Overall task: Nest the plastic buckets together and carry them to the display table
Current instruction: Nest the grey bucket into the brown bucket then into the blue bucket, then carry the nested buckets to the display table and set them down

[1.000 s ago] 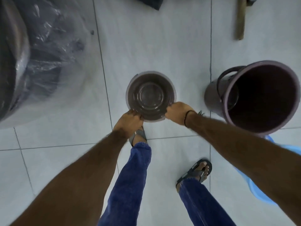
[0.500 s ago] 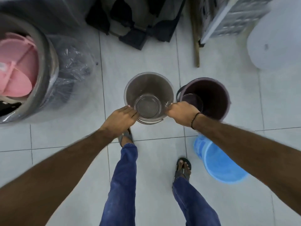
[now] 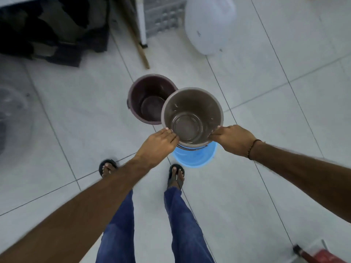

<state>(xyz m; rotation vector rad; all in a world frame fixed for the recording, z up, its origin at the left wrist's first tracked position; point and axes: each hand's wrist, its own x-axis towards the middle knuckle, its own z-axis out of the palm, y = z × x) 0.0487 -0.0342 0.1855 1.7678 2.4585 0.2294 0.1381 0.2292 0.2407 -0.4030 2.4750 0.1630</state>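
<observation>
I hold a grey-brown plastic bucket (image 3: 191,103) upright in the air by its near rim. My left hand (image 3: 157,147) grips the rim on the left and my right hand (image 3: 231,139) grips it on the right. Directly under it a blue bucket (image 3: 195,156) stands on the floor, mostly hidden by the held one. A dark maroon bucket (image 3: 146,95) stands on the tiles just behind and left, partly overlapped by the grey-brown bucket's rim.
My sandalled feet (image 3: 176,175) stand close behind the blue bucket. A wooden stick (image 3: 140,50) leans at the back, beside dark boxes (image 3: 53,31) and a white rounded object (image 3: 209,25). Plastic-wrapped goods (image 3: 13,111) sit at the left, a red item (image 3: 321,253) bottom right.
I have carried the grey-brown bucket to the right, past the maroon bucket, until it hangs over the blue one. My view has swung right and both feet have shifted.
</observation>
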